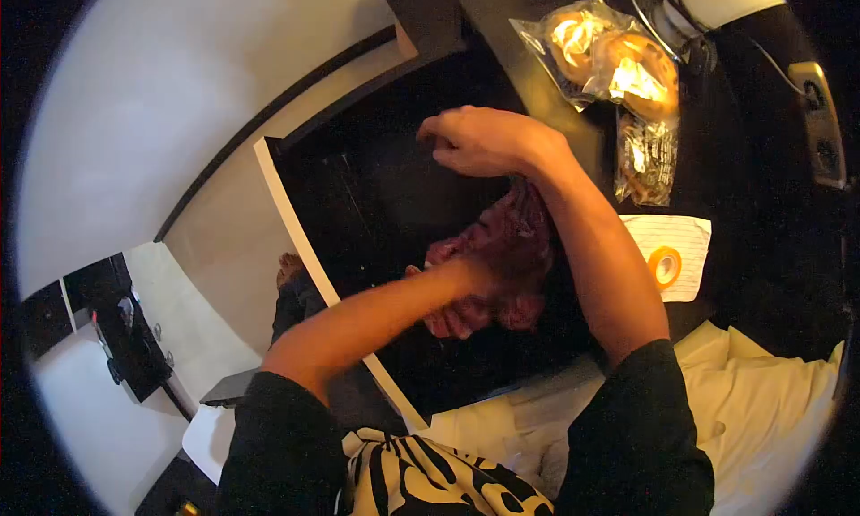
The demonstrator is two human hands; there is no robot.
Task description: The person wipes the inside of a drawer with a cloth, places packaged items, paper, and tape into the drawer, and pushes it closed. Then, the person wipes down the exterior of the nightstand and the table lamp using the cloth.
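Observation:
A dark reddish, crumpled cloth (506, 234) lies on the black surface (358, 184) inside a pale-edged drawer or compartment. My left forearm reaches in from the lower left, and my left hand (506, 270) is over the cloth, dark and blurred, its fingers hard to make out. Above the cloth, my right hand (475, 142) is bent at the wrist and points left, its fingers curled and partly hidden. The cloth's upper end passes close beneath my right wrist.
Clear bags of round baked items (640, 73) lie at the upper right, above a smaller packet (647, 158). Yellow tape (666, 267) rests on lined paper (694, 243). A power strip (820, 126) is at far right. Pale fabric (761, 399) lies lower right.

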